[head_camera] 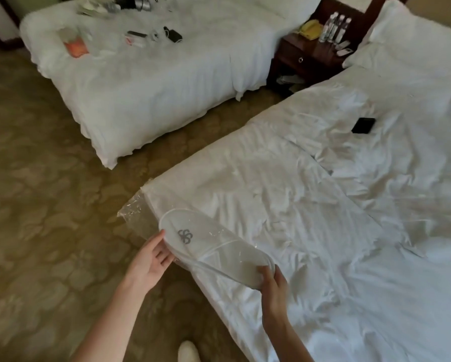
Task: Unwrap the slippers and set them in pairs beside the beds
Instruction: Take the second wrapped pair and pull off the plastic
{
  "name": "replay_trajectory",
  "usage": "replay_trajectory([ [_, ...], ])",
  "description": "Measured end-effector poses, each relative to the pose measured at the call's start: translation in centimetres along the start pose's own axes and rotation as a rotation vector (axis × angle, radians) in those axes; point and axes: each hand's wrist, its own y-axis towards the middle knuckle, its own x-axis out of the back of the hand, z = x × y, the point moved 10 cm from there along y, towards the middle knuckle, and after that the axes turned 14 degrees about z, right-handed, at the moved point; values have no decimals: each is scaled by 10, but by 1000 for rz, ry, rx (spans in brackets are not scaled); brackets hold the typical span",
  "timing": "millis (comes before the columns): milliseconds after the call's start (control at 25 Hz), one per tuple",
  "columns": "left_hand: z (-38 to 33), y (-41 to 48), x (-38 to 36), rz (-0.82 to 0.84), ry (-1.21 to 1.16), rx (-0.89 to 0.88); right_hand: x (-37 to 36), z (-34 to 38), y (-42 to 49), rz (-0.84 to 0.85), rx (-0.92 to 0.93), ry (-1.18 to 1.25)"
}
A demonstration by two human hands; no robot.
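You hold the slippers (pixel 214 246) over the near corner of the near bed (pixel 349 231), partly above the mattress edge and partly out over the carpet (pixel 49 192). They are white, flat, and marked with a grey looped logo on the upper. They remain inside a clear plastic wrapper (pixel 133 212), whose loose open end trails off the toe end, away from the bed and over the carpet. Whether one slipper or a stacked pair sits in the wrapper, you cannot tell from this view.

Your left hand (pixel 151 259) supports the toe end from the side away from the bed, palm turned up, fingers loosely curled under the edge and thumb on top. Your right hand (pixel 271 280) pinches the heel end, on the bed side, thumb and fingers closed on the rim.

The near bed carries rumpled white linen. A small black flat object (pixel 363 125) lies on it, well apart from the slippers, towards the pillows (pixel 412 35).

Beyond the head of the near bed stands a dark wooden nightstand (pixel 305 56) with water bottles (pixel 335 26) and a yellow item (pixel 310 27) on top. Across the carpet from the near bed is the far bed (pixel 154 82), with small scattered articles on its cover.

A white shoe toe (pixel 189 351) shows on the carpet just beside the near bed's foot end.
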Motion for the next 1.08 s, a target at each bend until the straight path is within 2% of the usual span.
replay_trajectory([
  [240,-114,60,1,46,67,38,-94,43,53,-88,-1,44],
  [560,-257,212,-51,186,221,121,-171,99,182,-231,57,122],
  [800,-354,289,-71,255,337,237,-239,151,247,-345,80,152],
  [960,-401,353,-98,314,430,331,-281,174,279,-499,115,201],
  [1080,-434,401,-127,432,467,395,-310,182,301,-635,142,246],
])
